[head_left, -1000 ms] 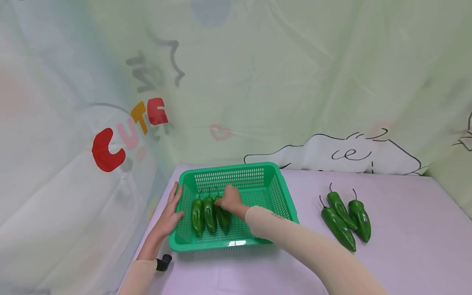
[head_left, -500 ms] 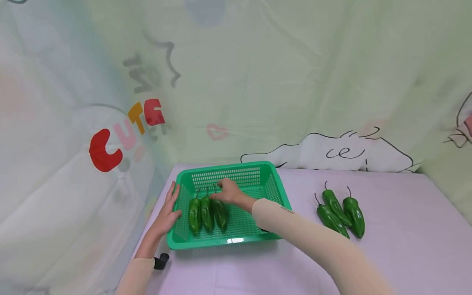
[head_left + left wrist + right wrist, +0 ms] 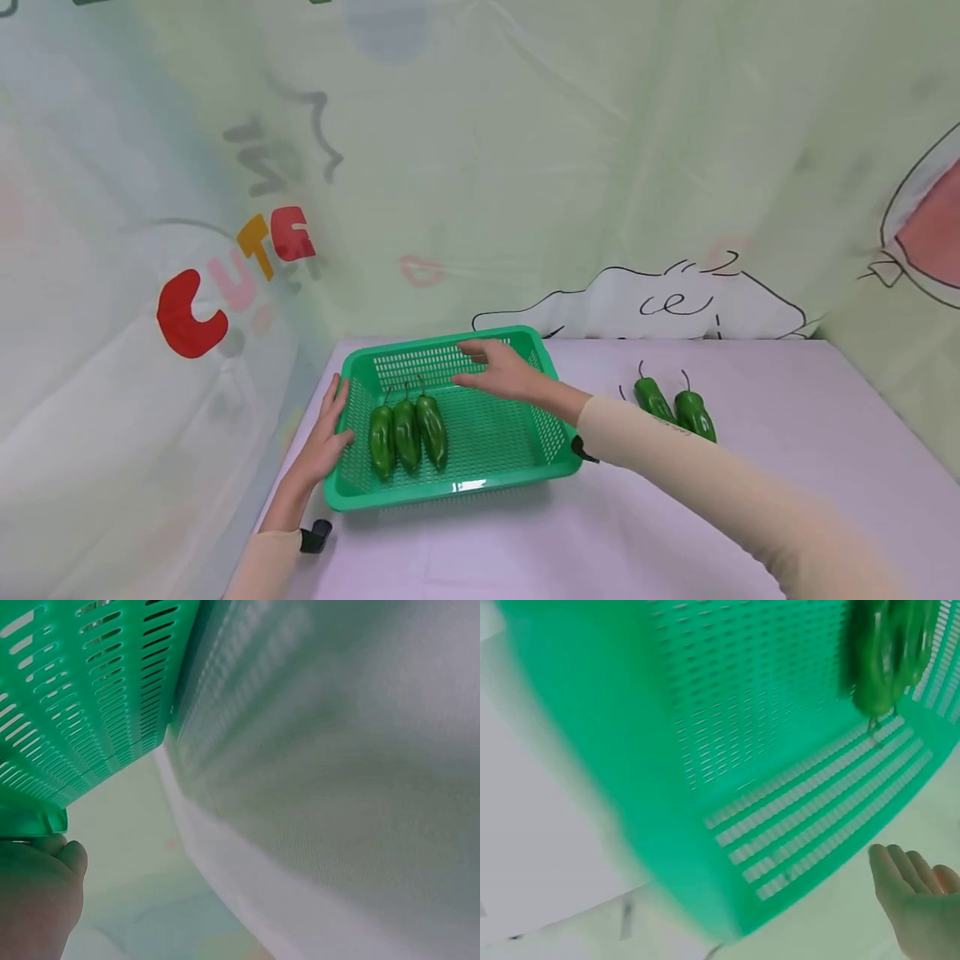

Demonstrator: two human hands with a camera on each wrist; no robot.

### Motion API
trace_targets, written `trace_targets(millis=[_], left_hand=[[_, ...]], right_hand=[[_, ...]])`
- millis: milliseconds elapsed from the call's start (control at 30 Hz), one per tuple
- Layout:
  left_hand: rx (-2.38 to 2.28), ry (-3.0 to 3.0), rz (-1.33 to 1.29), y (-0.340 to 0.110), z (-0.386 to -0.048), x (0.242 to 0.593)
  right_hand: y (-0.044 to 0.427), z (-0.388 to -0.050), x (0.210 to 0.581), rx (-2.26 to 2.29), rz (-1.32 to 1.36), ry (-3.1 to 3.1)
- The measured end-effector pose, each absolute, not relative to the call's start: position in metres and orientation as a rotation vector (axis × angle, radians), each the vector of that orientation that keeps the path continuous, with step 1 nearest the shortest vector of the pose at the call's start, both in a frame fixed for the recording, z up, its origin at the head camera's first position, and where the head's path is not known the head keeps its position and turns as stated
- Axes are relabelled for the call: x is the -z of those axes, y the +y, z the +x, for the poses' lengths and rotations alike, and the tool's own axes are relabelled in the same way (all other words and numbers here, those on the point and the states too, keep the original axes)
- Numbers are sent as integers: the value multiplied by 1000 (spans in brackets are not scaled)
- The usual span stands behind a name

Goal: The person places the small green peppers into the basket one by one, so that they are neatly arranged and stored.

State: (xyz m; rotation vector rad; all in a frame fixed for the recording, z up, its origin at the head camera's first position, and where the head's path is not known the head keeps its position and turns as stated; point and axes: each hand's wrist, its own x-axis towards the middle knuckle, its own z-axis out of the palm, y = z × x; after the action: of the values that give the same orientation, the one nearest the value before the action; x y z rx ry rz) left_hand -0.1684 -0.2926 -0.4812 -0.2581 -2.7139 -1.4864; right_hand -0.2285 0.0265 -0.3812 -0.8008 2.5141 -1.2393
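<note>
Three green peppers [image 3: 407,437] in the basket [image 3: 487,433], between left hand [image 3: 322,443], fingers [image 3: 337,404] straight, and right hand [image 3: 504,371], fingers [image 3: 480,344] parted from thumb [image 3: 470,380]

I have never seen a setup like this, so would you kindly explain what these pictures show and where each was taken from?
There is no machine here, only a person working bare-handed. The wide picture comes from a camera worn on the head, looking forward and down; the two closer ones are taken from the left and right wrists. On the table stands a green basket with three green peppers side by side inside. Two more peppers lie to its right, and a stem beside them suggests another behind the right sleeve. The left hand rests against the basket's left rim; the right hand is over the basket, holding nothing.
</note>
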Motion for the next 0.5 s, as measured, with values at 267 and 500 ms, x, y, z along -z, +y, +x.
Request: trace_targets(millis=[267, 500], left_hand=[[1515, -2693, -267, -296, -164, 478], [1500, -2711, -262, -293, -166, 477]], right_hand=[[109, -230, 391, 1325, -745, 2668], [193, -215, 410, 1283, -496, 2864]])
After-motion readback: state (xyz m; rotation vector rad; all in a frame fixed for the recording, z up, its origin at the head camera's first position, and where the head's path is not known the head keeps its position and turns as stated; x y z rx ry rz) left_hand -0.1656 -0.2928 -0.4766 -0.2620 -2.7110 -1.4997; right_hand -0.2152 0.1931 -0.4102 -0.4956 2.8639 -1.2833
